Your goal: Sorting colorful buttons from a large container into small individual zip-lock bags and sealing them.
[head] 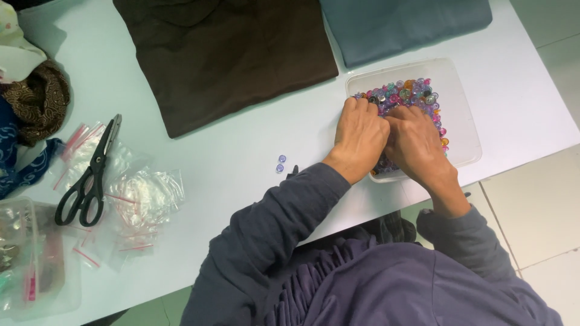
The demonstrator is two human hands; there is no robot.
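From the head camera, both hands sit in the clear plastic tray (465,108) at about two o'clock on the white table (241,163), and their fingertips are buried among the beads (409,92), so whether the left hand (360,137) or the right hand (415,143) pinches anything cannot be told. The beads are small, round and glossy, purple, pink, orange and green, heaped at the tray's near-left side. Two loose lilac beads (281,163) lie at nine o'clock from the tray.

Everything is lying around the tray (462,102): beads (406,92) inside it, two buttons (281,163) left, scissors (90,175) far left, cloths (223,54) behind-left.
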